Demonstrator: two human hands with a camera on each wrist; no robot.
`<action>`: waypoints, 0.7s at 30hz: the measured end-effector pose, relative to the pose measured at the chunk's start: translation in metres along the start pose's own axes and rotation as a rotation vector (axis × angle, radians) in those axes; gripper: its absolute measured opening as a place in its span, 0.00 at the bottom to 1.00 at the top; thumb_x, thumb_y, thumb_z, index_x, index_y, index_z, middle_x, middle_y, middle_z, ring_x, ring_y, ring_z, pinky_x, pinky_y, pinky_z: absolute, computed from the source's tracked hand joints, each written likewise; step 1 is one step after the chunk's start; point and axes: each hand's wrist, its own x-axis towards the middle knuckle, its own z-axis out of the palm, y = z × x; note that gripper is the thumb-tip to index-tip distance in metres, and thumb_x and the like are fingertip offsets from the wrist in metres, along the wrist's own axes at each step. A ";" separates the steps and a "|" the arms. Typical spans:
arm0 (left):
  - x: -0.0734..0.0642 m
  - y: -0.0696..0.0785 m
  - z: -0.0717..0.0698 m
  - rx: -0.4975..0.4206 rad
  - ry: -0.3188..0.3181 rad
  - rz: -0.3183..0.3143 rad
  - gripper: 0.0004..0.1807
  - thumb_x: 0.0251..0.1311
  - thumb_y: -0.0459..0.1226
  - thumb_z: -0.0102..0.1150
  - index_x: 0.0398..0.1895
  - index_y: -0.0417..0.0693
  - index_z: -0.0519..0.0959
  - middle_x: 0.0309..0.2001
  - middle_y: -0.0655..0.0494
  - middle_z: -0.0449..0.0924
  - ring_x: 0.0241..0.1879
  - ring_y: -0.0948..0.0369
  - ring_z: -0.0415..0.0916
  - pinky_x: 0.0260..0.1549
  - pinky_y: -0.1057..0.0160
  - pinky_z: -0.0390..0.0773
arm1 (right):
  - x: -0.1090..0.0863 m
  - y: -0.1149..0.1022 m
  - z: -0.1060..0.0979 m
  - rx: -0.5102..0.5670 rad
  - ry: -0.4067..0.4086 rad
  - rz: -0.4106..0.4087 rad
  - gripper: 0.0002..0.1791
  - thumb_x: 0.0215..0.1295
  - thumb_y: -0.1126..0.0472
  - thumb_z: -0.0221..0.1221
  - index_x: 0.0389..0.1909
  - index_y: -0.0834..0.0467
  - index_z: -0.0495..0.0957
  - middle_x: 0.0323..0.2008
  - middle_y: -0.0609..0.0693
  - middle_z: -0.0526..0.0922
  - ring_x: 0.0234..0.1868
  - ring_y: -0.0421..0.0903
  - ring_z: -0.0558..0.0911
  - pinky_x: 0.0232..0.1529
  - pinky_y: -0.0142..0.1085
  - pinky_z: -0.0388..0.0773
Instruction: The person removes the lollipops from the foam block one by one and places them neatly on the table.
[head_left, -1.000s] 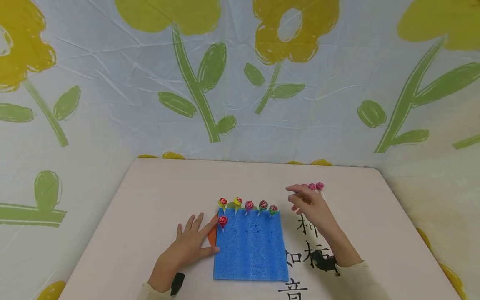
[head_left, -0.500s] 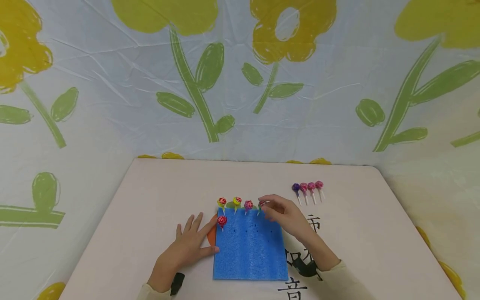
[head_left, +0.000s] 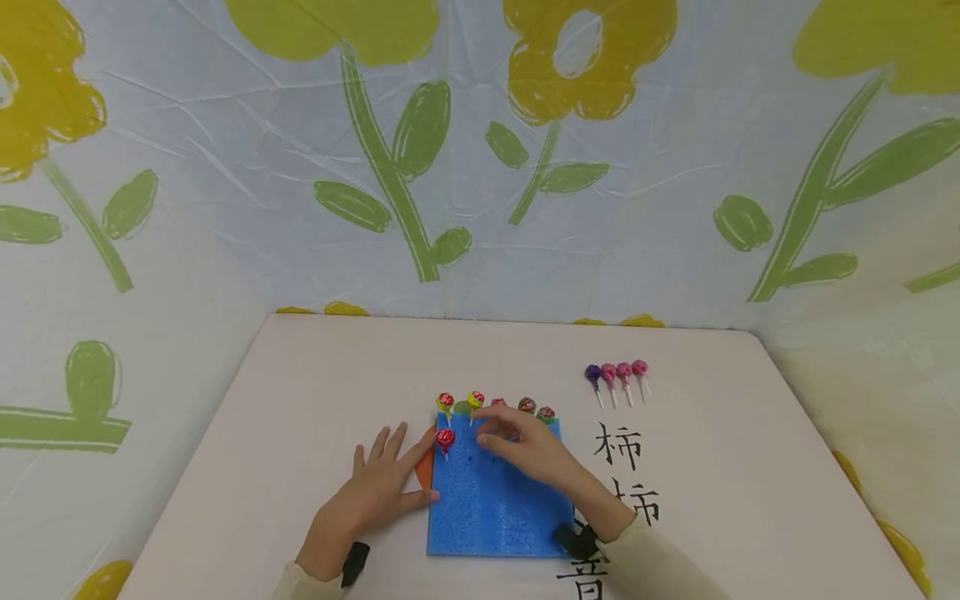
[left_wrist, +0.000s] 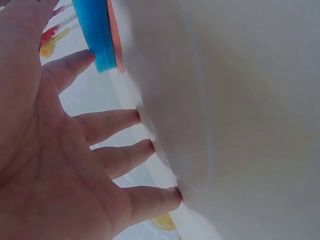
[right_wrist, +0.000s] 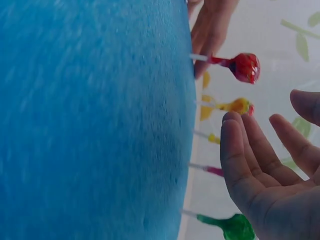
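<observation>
A blue foam block (head_left: 468, 517) lies on the table with several lollipops stuck upright along its back edge. One red lollipop (head_left: 446, 440) stands in front of that row at the left. My left hand (head_left: 375, 492) rests with spread fingers beside the block, index finger and thumb touching its left side. Over the back middle of the block hovers my right hand (head_left: 528, 446), partly covering a pink lollipop (head_left: 498, 404). In the right wrist view, its thumb and bent fingers are apart with nothing between them, close to a yellow lollipop (right_wrist: 237, 106) and a green lollipop (right_wrist: 237, 227).
Several loose lollipops (head_left: 617, 372), purple and pink, lie in a row at the back right of the table (head_left: 322, 367). Small holes dot the foam. An orange shape (head_left: 425, 467) shows under the block's left edge. Black characters (head_left: 619, 447) mark the tabletop at right.
My right hand has moved left, from near the loose lollipops, past the block's back right corner, to over its back middle. The left hand has stayed in place.
</observation>
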 end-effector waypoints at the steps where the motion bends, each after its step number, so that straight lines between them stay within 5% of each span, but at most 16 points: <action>1: 0.000 0.000 0.000 0.000 0.000 0.001 0.49 0.54 0.64 0.65 0.78 0.65 0.58 0.77 0.39 0.49 0.75 0.34 0.40 0.63 0.23 0.39 | 0.001 -0.001 0.002 0.000 -0.006 0.010 0.20 0.73 0.57 0.60 0.62 0.57 0.77 0.49 0.57 0.84 0.48 0.50 0.82 0.44 0.39 0.80; 10: 0.001 -0.001 0.000 -0.003 0.006 0.011 0.49 0.55 0.65 0.63 0.79 0.65 0.58 0.77 0.38 0.50 0.75 0.34 0.40 0.63 0.24 0.39 | 0.016 -0.007 0.014 0.200 -0.102 0.074 0.21 0.75 0.63 0.56 0.66 0.62 0.73 0.52 0.66 0.80 0.49 0.63 0.81 0.49 0.58 0.79; 21: 0.000 -0.002 0.000 -0.001 0.015 0.027 0.50 0.55 0.64 0.64 0.79 0.66 0.56 0.77 0.38 0.49 0.75 0.34 0.41 0.62 0.23 0.39 | 0.029 0.001 0.034 0.209 -0.109 0.131 0.19 0.72 0.61 0.61 0.61 0.59 0.78 0.44 0.57 0.80 0.37 0.63 0.82 0.41 0.52 0.82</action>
